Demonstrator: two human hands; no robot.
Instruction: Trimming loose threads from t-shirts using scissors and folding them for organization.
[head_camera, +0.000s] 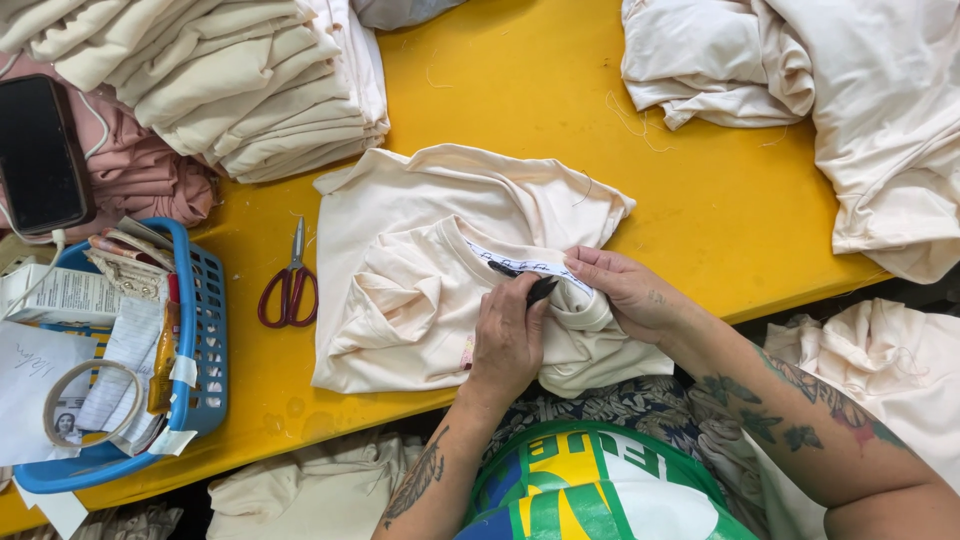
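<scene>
Under both hands on the glossy yellow bench (700, 210) lies a soft, crumpled cream knit shirt (420, 290). Left hand (508, 340), fingers curled, grips a small black snipping tool (535, 288) against the collar. Right hand (630, 290) pinches a white printed neck tape (520, 262). Red-handled steel scissors (290, 285) rest well left, beside a blue plastic basket (205, 300).

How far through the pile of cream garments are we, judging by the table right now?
Looks done: a neat folded stack sits at the far left of the yellow table. In hand: one cream garment lies flat; the left hand works a small dark tool at its white neck tape, which the right hand pins down. Left: a loose, unfolded heap at the far right. Red scissors lie unused.
</scene>
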